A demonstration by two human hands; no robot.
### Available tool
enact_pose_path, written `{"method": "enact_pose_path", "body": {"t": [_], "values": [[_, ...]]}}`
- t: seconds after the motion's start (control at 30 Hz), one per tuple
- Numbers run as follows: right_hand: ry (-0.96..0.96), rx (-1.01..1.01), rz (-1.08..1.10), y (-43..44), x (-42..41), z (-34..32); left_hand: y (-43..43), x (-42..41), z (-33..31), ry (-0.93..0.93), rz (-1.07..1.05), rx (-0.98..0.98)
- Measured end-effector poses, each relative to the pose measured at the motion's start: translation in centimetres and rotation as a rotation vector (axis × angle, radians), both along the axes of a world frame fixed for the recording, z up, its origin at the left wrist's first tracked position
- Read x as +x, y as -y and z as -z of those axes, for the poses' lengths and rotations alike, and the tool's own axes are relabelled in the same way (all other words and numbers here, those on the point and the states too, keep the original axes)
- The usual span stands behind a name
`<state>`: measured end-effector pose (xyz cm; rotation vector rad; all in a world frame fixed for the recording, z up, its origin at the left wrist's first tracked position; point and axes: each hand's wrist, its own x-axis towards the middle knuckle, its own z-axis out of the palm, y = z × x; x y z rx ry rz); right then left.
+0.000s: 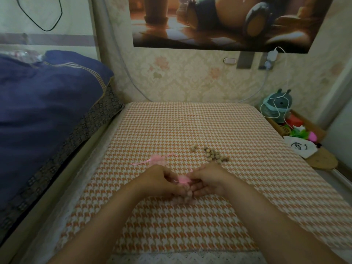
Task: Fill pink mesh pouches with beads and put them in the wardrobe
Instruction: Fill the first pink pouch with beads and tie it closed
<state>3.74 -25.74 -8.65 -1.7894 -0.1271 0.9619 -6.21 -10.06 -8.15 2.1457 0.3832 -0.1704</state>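
A: Our left hand [162, 180] & right hand [207, 180] pinch one pink pouch [183, 180] btwn them, low over the table [190, 126].
B: If we let its mouth slip, contents prob. spill; a knuckle could scatter the loose beads [215, 155] nearby.

Dim, warm indoor light; soft focus, wide-angle bending at the edges.

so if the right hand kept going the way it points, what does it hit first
The right hand meets the pink pouch it holds, then probably the left hand just beyond.
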Motion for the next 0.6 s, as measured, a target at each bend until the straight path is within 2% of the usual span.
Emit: {"method": "enact_pose_path", "body": {"t": [0.07, 0.2, 0.4, 0.47, 0.6], "values": [[-0.044, 0.012, 0.002, 0.0, 0.0, -0.1, 0.1, 0.0, 0.2, 0.015, 0.039, 0.137], [-0.119, 0.059, 0.019, 0.2, 0.1, -0.4, 0.2, 0.1, 0.4, 0.077, 0.077, 0.056], [-0.240, 0.203, 0.099, 1.1, 0.9, -1.1, 0.3, 0.4, 0.9, 0.317, 0.104, 0.075], [-0.232, 0.131, 0.097, 1.4, 1.0, -0.8, 0.3, 0.6, 1.4, 0.354, 0.080, 0.109], [-0.056, -0.115, 0.035, 1.8, 1.0, 0.2, 0.2, 0.8, 1.9, 0.332, 0.005, 0.175]]}}
